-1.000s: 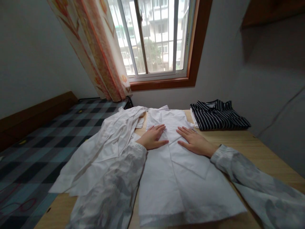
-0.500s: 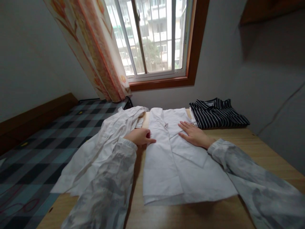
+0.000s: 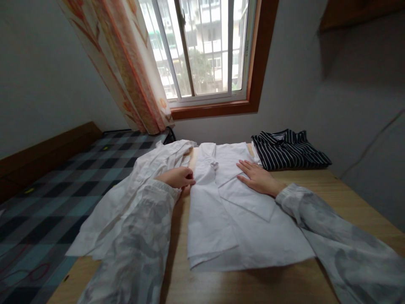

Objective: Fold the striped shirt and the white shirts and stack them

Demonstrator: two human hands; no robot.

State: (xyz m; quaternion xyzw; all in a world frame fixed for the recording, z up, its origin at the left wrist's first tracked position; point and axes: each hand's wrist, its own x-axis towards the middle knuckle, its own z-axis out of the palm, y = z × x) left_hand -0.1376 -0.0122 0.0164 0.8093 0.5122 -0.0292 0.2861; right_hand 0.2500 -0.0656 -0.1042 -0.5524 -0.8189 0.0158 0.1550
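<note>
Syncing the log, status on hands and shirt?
Left hand pinching left edge of the folded white cotton shirt. Right hand flat on it, open. Loose white garment beside left; striped dark shirt behind, apart.

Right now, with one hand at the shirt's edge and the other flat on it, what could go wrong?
1. The left hand grips the white shirt only at its left edge; a pull there may undo the folded sleeves.
2. The right hand pins one spot, so the cloth could wrinkle around it.
3. The loose shirt beside it hangs over the table edge and might get dragged or slip off.
</note>
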